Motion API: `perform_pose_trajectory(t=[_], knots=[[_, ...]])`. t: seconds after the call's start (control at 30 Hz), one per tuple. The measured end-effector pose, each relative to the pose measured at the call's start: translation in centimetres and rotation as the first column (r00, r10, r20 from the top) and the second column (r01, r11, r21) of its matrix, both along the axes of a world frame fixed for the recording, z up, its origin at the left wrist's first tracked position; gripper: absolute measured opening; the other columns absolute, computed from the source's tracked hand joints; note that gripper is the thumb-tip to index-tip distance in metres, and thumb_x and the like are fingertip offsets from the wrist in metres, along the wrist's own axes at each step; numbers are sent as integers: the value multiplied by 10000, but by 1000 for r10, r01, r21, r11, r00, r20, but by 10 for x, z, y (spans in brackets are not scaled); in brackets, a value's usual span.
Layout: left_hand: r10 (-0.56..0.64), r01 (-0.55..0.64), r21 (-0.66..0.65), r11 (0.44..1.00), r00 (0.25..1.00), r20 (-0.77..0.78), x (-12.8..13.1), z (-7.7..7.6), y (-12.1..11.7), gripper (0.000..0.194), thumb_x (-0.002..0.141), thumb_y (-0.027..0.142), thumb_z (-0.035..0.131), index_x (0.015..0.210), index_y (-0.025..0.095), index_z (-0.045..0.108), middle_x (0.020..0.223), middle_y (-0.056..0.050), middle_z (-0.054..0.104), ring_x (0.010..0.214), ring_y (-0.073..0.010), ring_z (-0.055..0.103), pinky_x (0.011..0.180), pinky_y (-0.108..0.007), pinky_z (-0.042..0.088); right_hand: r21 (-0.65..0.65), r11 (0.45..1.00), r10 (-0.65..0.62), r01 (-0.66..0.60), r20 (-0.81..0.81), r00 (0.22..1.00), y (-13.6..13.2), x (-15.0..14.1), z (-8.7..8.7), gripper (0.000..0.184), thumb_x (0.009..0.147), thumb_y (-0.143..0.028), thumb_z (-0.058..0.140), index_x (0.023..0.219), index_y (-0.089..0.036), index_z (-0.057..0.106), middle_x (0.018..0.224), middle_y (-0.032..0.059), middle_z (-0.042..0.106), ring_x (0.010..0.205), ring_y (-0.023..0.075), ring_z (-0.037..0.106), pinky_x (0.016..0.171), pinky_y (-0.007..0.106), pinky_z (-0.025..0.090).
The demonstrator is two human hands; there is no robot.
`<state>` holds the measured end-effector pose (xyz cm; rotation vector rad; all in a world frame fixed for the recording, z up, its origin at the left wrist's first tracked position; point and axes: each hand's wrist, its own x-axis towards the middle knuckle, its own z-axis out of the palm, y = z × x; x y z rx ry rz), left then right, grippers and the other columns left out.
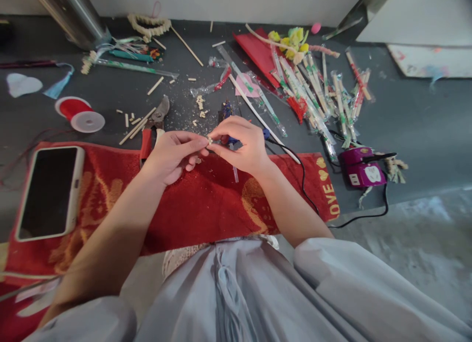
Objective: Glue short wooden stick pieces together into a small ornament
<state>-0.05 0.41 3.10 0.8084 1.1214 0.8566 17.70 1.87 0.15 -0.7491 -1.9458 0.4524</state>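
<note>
My left hand (177, 155) and my right hand (241, 142) meet above the red towel (206, 204). Between their fingertips is a small pale, knobbly piece (210, 140), pinched from both sides; its exact kind is too small to make out. Behind my right hand lies a blue glue gun (266, 134), mostly hidden, with its clear tip pointing down over the towel. Pruning shears (160, 113) with red and white handles rest by my left hand. Cut bits of wooden stick (142, 125) and pale crumbs are scattered just beyond.
A phone (49, 192) lies on the towel at left, below a spool of red thread (79, 113). Wrapped chopsticks (306, 91) pile up at back right. A black cord (304, 174) runs right, near a purple box (363, 167). A metal post (72, 15) stands back left.
</note>
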Motion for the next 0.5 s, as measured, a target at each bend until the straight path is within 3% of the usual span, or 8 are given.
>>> perform_pose_trajectory(t=[0.13,0.33,0.5], knots=[[-6,6,0,1000,1000,-5,0,1,0,116,635,169,781,625,107,684,553,-32,635,346,-21,430,299,-124,299,37,999,9,-9,2,1000,1,0,-1,117,874,-291,632,876,-179,669,823,29,689,767,121,635,766,295,538],[-30,30,-6,1000,999,42,0,2,0,99,621,163,761,627,118,672,549,-8,613,356,-21,430,298,-121,293,-56,998,15,-15,0,1000,1,2,-2,232,844,-377,674,982,-190,677,855,24,689,771,116,624,674,253,517],[-49,49,-2,999,998,31,-1,2,1,89,618,165,746,628,118,671,552,-12,613,360,-22,424,300,-131,284,-130,991,33,-28,36,999,1,3,1,242,861,-421,643,915,-196,716,826,15,712,763,111,641,716,256,508]])
